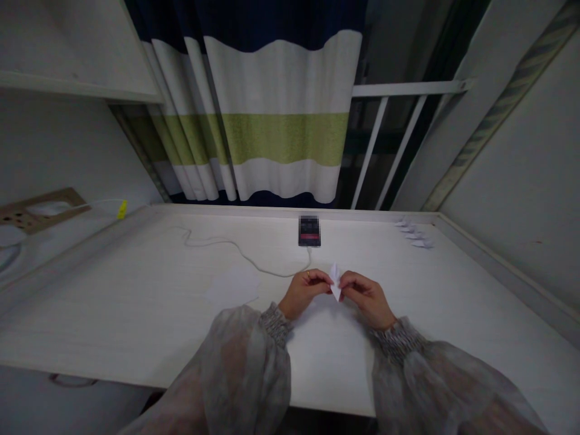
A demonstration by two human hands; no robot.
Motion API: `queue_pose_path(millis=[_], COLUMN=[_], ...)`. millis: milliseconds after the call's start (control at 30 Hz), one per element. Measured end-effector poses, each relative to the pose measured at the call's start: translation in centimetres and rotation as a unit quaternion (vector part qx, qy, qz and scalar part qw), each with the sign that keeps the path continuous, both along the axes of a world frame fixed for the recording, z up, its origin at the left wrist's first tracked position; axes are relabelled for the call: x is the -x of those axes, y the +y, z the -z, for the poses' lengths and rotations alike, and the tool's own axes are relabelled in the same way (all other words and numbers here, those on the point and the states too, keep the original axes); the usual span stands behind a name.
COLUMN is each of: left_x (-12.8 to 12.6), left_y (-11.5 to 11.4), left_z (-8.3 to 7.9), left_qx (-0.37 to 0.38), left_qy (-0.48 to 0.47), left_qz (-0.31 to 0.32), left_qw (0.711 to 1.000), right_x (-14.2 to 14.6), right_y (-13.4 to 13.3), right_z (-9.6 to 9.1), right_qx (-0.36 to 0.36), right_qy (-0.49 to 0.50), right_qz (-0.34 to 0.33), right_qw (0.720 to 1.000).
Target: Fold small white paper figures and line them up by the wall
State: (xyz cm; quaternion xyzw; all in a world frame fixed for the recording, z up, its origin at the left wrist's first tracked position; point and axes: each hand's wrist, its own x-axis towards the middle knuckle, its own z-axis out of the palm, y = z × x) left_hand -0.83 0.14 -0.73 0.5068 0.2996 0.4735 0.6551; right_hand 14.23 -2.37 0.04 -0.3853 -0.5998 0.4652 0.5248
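A small folded piece of white paper [335, 283] stands upright between my two hands, just above the white desk [149, 314]. My left hand [304, 292] pinches its left side between thumb and fingers; a ring shows on one finger. From the other side my right hand [369, 296] pinches the paper's right edge with thumb and forefinger. The paper comes to a point at its lower end, and a narrower part rises at the top. Left of my left hand, white paper sheets [233, 285] lie flat on the desk.
A phone [309, 231] lies beyond my hands, with a white cable [244, 257] running left from it. Several small folded paper pieces [413, 234] sit in a row at the back right. A wooden socket panel [43, 208] is on the left wall; a striped curtain [281, 133] hangs behind.
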Motion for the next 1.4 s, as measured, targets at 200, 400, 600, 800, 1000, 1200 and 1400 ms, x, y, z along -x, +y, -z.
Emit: queue_pose_path(millis=[200,400,600,800,1000,1200,1400], left_x=[0.26,0.00,-0.28,-0.40,-0.38,-0.34,-0.33], left_y=[0.09,-0.04,0.04,0.07,-0.02,0.02,0.22], left_z=[0.19,-0.10,-0.32,-0.13,0.07,0.30,0.32], left_qx=[-0.033,-0.023,0.001,0.011,0.002,-0.008,-0.005], left_qy=[0.010,0.009,-0.027,-0.033,-0.028,-0.015,-0.017], left_qz=[-0.002,-0.025,-0.037,-0.040,-0.048,-0.046,-0.034], left_qw=[0.999,0.999,0.999,0.999,0.998,0.999,0.999], right_x=[-0.13,-0.38,-0.39,0.08,0.29,0.24,0.40], right_y=[0.13,0.32,0.22,0.40,0.65,0.57,0.46], right_z=[0.21,0.32,0.65,0.94,0.51,0.24,0.09], right_qx=[-0.026,-0.067,-0.059,-0.006,0.090,0.109,0.113], right_qy=[-0.013,-0.038,-0.025,0.043,0.029,0.030,0.018], right_qz=[0.010,-0.005,0.003,0.033,0.035,0.054,0.054], right_qw=[1.000,0.997,0.998,0.998,0.995,0.992,0.992])
